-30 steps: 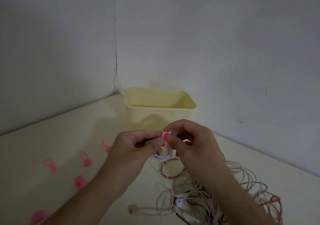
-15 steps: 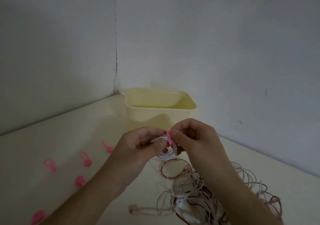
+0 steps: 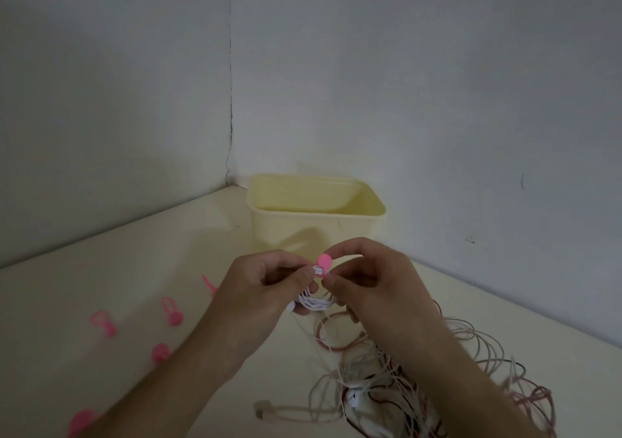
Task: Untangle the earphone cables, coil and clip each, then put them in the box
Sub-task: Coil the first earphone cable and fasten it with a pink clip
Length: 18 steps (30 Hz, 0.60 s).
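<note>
Both hands are raised in front of a pale yellow box [image 3: 336, 232]. My left hand [image 3: 259, 289] pinches a small coil of white earphone cable [image 3: 314, 301], whose loops hang below the fingers. A pink clip [image 3: 324, 262] sits on the top of that coil, its round head sticking up between the two hands. My right hand [image 3: 373, 286] has its fingers curled and pinches the clip from the right. A tangle of white, pink and dark earphone cables [image 3: 397, 380] lies on the table under my right forearm.
Several loose pink clips lie on the cream table [image 3: 101, 286] at the left, such as a pink clip [image 3: 171, 313] and another pink clip [image 3: 160, 351]. The box stands in the corner where two grey walls meet.
The clip has turned upright, so its round head now stands above the coil. Both hands stayed in about the same spot in front of the box.
</note>
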Each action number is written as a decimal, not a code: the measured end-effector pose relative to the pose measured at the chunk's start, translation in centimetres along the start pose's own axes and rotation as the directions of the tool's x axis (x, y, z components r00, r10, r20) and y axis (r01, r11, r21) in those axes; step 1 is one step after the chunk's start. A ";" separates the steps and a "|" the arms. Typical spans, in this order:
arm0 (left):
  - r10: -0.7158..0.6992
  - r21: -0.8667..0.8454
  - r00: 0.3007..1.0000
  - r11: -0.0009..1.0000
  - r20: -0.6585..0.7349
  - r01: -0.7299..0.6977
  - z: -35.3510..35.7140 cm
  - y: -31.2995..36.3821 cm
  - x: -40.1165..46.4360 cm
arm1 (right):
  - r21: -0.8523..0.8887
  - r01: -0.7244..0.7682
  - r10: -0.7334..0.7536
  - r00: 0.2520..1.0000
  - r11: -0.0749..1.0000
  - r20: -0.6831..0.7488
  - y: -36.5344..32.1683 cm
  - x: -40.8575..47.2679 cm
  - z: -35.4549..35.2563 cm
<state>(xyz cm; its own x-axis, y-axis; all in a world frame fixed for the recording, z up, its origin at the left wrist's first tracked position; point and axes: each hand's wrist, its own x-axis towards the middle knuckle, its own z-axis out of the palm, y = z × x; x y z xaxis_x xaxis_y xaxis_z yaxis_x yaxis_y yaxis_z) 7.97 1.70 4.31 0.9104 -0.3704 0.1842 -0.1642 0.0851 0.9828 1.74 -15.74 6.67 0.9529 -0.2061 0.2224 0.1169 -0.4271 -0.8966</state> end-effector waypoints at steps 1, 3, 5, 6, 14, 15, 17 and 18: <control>-0.001 -0.002 1.000 1.000 -0.002 0.001 0.0 0.0 0.0 | 0.011 -0.003 0.003 1.000 1.000 -0.006 0.0 0.0 0.1; 0.017 -0.006 1.000 1.000 -0.016 -0.018 0.1 -0.1 0.1 | 0.021 0.002 -0.002 1.000 1.000 -0.021 -0.1 0.0 0.3; 0.042 -0.009 0.998 0.999 -0.042 -0.042 0.1 -0.2 0.1 | -0.014 0.040 -0.040 0.999 0.999 -0.019 -0.2 -0.1 0.5; 0.052 -0.011 0.997 0.999 -0.058 -0.053 0.1 -0.3 0.2 | -0.049 0.066 -0.067 0.998 0.997 -0.009 -0.3 -0.2 0.6; 0.043 -0.038 0.994 0.998 -0.099 -0.047 -0.2 -0.4 0.4 | -0.046 0.087 -0.086 0.996 0.995 0.025 -0.2 -0.4 0.9; 0.041 -0.035 0.994 0.998 -0.104 -0.045 -0.2 -0.4 0.5 | -0.014 0.066 -0.066 0.998 0.998 0.017 -0.2 -0.3 1.0; 0.037 -0.034 0.994 0.999 -0.105 -0.041 -0.1 -0.4 0.5 | 0.035 0.039 -0.039 0.999 0.999 -0.005 0.1 -0.2 0.9; 0.034 -0.039 0.994 0.999 -0.101 -0.038 -0.1 -0.3 0.5 | 0.053 0.030 -0.030 0.999 0.998 -0.013 0.2 -0.1 0.8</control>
<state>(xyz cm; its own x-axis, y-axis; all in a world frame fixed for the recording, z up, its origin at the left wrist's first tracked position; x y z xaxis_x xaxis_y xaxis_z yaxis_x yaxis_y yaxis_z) 8.51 1.62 4.10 0.9381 -0.2720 0.2144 -0.1834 0.1351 0.9737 1.90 -15.10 6.14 0.9453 -0.2048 0.2538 0.1603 -0.3859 -0.9085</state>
